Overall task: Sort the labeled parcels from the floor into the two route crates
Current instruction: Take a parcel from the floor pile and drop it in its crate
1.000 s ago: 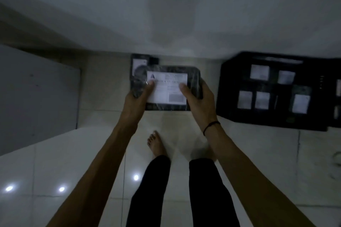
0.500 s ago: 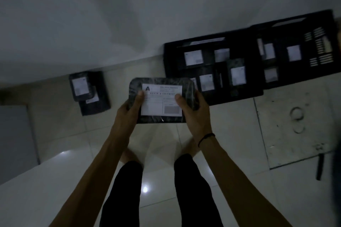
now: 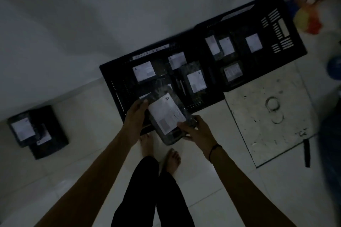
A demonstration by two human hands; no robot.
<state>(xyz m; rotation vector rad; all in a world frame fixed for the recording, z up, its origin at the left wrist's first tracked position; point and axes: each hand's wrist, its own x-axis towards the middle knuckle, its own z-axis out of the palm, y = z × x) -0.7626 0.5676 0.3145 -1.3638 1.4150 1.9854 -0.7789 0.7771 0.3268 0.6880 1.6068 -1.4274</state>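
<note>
Pale tiled floor [image 3: 83, 101], dim light. Against far wall [image 3: 92, 14]: left crate [image 3: 118, 86] and right crate [image 3: 280, 29], each holding several labelled parcels [image 3: 196, 81]. Above left crate's near rim, left hand [image 3: 135, 116] and right hand [image 3: 197, 131] clamp an A-labelled parcel [image 3: 166, 114].

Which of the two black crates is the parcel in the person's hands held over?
The left crate. The held parcel, gripped by the left hand and right hand, overlaps its near edge; the right crate stands farther right, clear of it.
</note>
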